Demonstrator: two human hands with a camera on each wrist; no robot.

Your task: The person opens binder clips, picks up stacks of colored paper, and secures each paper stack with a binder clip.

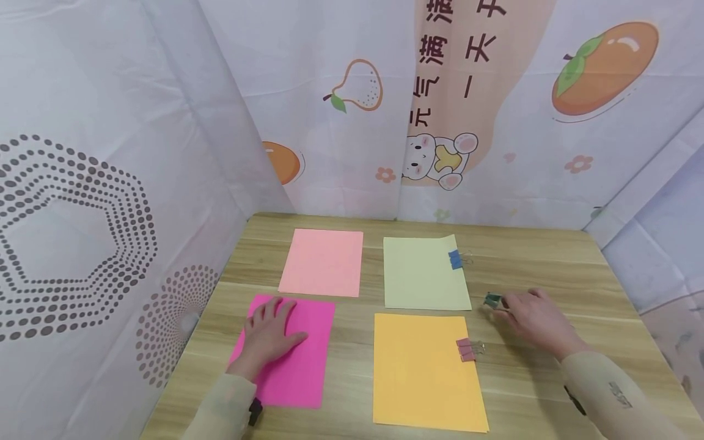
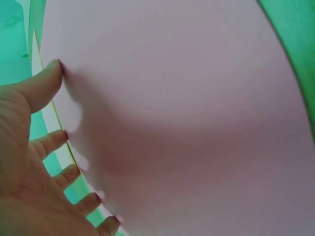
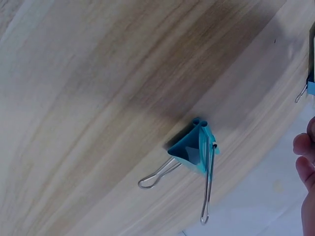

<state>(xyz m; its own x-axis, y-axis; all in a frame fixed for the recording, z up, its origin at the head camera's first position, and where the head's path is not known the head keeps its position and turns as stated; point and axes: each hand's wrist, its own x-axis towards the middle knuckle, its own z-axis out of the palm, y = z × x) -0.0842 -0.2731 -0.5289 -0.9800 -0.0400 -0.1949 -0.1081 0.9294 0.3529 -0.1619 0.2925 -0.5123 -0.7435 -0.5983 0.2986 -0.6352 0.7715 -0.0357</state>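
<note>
Just beside the right hand [image 1: 540, 319] lies the green clip [image 1: 492, 299]

A: Site type?
B: Curtained-off tabletop nook; home or studio, can't tell.
A: Evidence?
B: Wood-grain table [image 1: 528, 256]; printed curtains [image 1: 308, 49] behind and on both sides: cartoon animal [image 1: 420, 162], Chinese characters [image 1: 432, 50].
</note>
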